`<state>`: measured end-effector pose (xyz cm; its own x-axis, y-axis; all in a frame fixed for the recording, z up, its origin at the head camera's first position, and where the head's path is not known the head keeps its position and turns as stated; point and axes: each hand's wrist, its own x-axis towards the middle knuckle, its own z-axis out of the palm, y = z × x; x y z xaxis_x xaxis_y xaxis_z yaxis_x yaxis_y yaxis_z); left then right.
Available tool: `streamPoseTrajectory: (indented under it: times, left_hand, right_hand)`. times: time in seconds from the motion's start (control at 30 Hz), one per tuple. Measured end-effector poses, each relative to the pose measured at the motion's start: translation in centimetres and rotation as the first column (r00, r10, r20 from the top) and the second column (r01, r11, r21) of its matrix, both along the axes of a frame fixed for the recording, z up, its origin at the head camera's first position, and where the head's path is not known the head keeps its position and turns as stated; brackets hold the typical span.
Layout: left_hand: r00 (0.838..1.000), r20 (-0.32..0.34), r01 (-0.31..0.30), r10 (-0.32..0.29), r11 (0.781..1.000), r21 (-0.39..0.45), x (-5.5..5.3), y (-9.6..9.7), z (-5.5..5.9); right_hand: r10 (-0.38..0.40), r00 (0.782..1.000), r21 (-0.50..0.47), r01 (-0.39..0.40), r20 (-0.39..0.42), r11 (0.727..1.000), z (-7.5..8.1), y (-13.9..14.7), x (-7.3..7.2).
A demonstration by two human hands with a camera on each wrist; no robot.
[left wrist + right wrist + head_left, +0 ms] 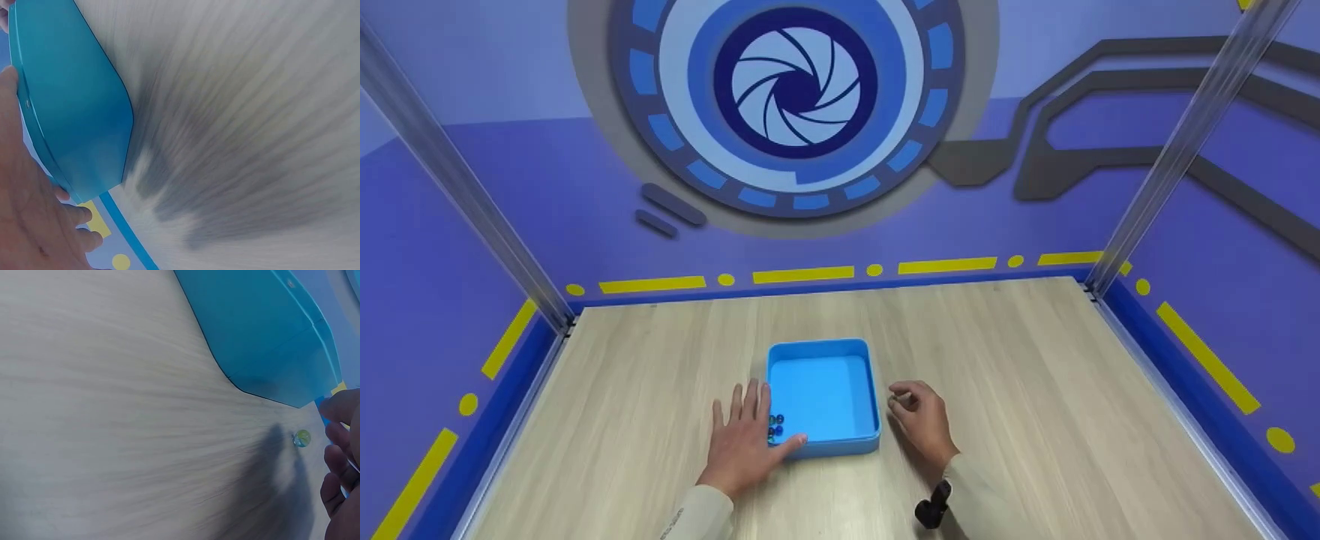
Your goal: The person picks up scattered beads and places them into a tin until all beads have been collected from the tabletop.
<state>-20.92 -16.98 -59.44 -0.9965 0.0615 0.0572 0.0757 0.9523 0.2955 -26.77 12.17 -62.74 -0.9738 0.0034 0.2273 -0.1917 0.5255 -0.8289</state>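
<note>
A light blue square box [823, 390] stands on the wooden table. Several dark glass marbles [778, 430] lie in its near left corner, partly hidden by my left hand [746, 446]. That hand rests along the left side of the box with fingers straight and spread, its thumb reaching over the near rim. Just right of the box is my right hand [922, 420], low over the table, fingers loosely bent and thumb toward the index finger. In the right wrist view a clear marble [302, 437] with a yellow-green tint sits on the table close by the fingertips.
The table [660, 360] has blue walls with yellow marks at its back and sides. Metal posts [510, 247] rise at the back corners. A small black device [934, 506] is worn at the right wrist.
</note>
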Motion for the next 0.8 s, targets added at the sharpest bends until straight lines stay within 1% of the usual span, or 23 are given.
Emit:
streamPoseTrajectory:
  times: [0.23,0.37,0.53,0.8]
  left_hand:
    - [1.0,-0.003,0.0,0.0,1.0,-0.005,-0.04,-0.02,-0.05]
    - [1.0,-0.007,0.002,-0.002,1.0,-0.006,0.0,-0.03,-0.13]
    - [1.0,-0.016,-0.001,0.001,1.0,-0.013,0.02,-0.06,-0.22]
    - [1.0,-0.002,-0.004,0.004,1.0,-0.009,-0.16,-0.02,-0.17]
  right_hand:
    - [-0.024,0.999,0.015,0.024,0.046,1.0,-0.21,0.0,-0.08]
    - [-0.027,0.998,0.016,0.026,0.058,1.0,-0.24,0.02,-0.1]
    - [-0.022,0.998,0.012,0.021,0.058,1.0,-0.23,0.0,-0.12]
    - [-0.018,0.999,0.027,0.016,0.046,1.0,-0.5,-0.09,-0.23]
